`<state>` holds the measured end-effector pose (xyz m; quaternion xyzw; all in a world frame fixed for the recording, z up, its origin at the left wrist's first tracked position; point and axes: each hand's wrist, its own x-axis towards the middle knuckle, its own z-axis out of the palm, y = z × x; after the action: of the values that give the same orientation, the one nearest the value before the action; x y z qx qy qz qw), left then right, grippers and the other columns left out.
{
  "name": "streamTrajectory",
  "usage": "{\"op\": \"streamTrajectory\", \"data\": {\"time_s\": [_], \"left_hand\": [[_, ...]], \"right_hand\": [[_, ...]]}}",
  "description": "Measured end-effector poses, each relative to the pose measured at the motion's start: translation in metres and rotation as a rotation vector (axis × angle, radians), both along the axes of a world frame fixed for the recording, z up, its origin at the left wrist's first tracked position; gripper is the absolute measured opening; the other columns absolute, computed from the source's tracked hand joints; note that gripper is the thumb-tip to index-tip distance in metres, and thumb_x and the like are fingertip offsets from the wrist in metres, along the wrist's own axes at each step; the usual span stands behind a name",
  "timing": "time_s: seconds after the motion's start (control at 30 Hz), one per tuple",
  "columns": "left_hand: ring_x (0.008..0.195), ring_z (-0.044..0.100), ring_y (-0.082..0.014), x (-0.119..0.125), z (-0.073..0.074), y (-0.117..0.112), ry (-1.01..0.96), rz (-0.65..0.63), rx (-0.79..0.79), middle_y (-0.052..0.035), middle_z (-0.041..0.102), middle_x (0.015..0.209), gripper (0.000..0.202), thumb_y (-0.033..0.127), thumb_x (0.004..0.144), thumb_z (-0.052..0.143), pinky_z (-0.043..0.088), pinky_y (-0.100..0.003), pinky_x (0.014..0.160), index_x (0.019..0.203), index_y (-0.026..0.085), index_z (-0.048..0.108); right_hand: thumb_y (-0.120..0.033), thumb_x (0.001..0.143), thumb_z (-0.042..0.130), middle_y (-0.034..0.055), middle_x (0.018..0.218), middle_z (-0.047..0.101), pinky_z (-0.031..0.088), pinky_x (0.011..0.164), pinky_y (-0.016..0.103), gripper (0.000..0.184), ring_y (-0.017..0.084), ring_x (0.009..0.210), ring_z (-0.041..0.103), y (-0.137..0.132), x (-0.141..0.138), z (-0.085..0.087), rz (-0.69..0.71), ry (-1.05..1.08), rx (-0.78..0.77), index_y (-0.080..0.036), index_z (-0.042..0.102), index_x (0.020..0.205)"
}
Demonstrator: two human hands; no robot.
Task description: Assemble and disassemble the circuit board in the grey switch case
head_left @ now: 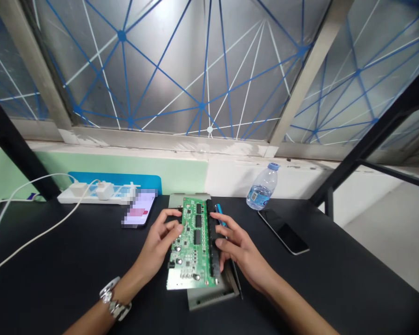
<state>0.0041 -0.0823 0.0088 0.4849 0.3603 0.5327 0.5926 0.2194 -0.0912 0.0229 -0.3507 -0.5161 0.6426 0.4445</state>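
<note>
The circuit board (193, 242) half hides grey case (211, 298); phone (139, 210) screen pixelated.

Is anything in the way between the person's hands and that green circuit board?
Nothing visible does. The left hand holds the left edge of the circuit board, the right hand its right edge, over a grey case.

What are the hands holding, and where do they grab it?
A green circuit board: the left hand pinches its left edge with the fingers, and the right hand holds its right edge, over a grey case.
</note>
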Motion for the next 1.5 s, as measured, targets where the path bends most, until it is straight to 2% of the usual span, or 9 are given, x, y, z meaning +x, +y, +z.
{"op": "streamTrajectory", "data": {"time_s": [0.17,0.4,0.5,0.63,0.8,0.93,1.1,1.27,1.5], "left_hand": [[0.059,0.057,-0.0139,0.001,0.001,0.002,0.069,0.063,0.003,0.0026,0.06,0.071,0.044,0.043,0.083,0.069,0.044,-0.023,0.058,0.116,0.023,0.049],[0.056,0.052,-0.0125,0.006,-0.009,0.004,0.31,0.097,0.028,-0.0003,0.061,0.079,0.041,0.048,0.091,0.056,0.039,-0.021,0.048,0.123,0.023,0.052],[0.083,0.062,-0.0196,0.012,-0.004,-0.007,0.325,0.087,0.045,-0.0048,0.064,0.097,0.043,0.047,0.093,0.055,0.05,-0.029,0.071,0.128,0.023,0.051],[0.126,0.052,-0.0293,0.021,0.0,-0.023,0.256,-0.037,0.071,-0.0115,0.053,0.139,0.064,0.043,0.091,0.06,0.042,-0.041,0.104,0.146,0.027,0.033],[0.139,0.04,-0.0312,0.025,-0.008,-0.025,0.119,-0.097,0.067,-0.0127,0.042,0.151,0.074,0.041,0.087,0.066,0.036,-0.043,0.112,0.149,0.024,0.028],[0.137,0.041,-0.0298,0.022,-0.008,-0.021,0.101,-0.091,0.043,-0.0115,0.046,0.148,0.077,0.043,0.086,0.067,0.036,-0.041,0.111,0.148,0.025,0.025],[0.129,0.05,-0.0303,0.023,-0.006,-0.02,0.064,-0.069,0.001,-0.0123,0.057,0.136,0.078,0.044,0.082,0.07,0.04,-0.042,0.106,0.145,0.022,0.029],[0.122,0.055,-0.0291,0.025,-0.012,-0.018,-0.008,-0.054,-0.027,-0.0111,0.059,0.132,0.075,0.042,0.081,0.072,0.044,-0.039,0.101,0.142,0.024,0.034],[0.115,0.06,-0.0253,0.024,-0.014,-0.014,-0.036,-0.031,-0.083,-0.0078,0.061,0.127,0.071,0.038,0.083,0.071,0.046,-0.036,0.095,0.142,0.029,0.032]], "right_hand": [[-0.019,0.078,0.068,0.0069,0.121,0.057,0.051,0.053,0.02,0.081,0.011,0.074,0.055,-0.002,0.003,0.0,0.055,0.02,0.073,-0.032,0.032,0.149],[-0.02,0.08,0.068,0.0105,0.154,0.035,0.052,0.07,0.029,0.089,0.028,0.124,0.049,-0.011,0.008,0.006,0.164,-0.098,0.253,-0.033,0.021,0.155],[-0.02,0.083,0.068,0.0115,0.155,0.034,0.053,0.071,0.029,0.093,0.027,0.118,0.053,-0.016,0.007,0.007,0.206,-0.151,0.322,-0.034,0.013,0.157],[-0.014,0.082,0.067,0.0128,0.157,0.031,0.054,0.07,0.028,0.098,0.022,0.106,0.058,-0.024,0.004,0.005,0.216,-0.236,0.443,-0.035,0.008,0.157],[-0.012,0.071,0.076,0.013,0.161,0.023,0.059,0.065,0.028,0.106,0.017,0.086,0.066,-0.029,0.0,0.006,0.173,-0.333,0.543,-0.038,0.016,0.155],[-0.02,0.071,0.081,0.0124,0.15,0.045,0.061,0.063,0.029,0.095,0.014,0.071,0.068,-0.026,0.0,0.007,0.103,-0.398,0.68,-0.036,0.033,0.151],[-0.027,0.071,0.082,0.0077,0.118,0.072,0.061,0.067,0.032,0.082,0.021,0.078,0.073,-0.026,0.002,0.001,-0.096,-0.532,0.981,-0.033,0.046,0.145],[-0.024,0.074,0.079,0.0071,0.109,0.074,0.059,0.072,0.032,0.071,0.022,0.087,0.073,-0.027,0.002,0.0,-0.163,-0.575,1.127,-0.03,0.05,0.138],[-0.022,0.08,0.07,0.0045,0.081,0.066,0.046,0.058,0.028,0.019,0.017,0.067,0.063,-0.033,-0.005,0.006,-0.071,-0.671,1.192,-0.021,0.058,0.095]]}}
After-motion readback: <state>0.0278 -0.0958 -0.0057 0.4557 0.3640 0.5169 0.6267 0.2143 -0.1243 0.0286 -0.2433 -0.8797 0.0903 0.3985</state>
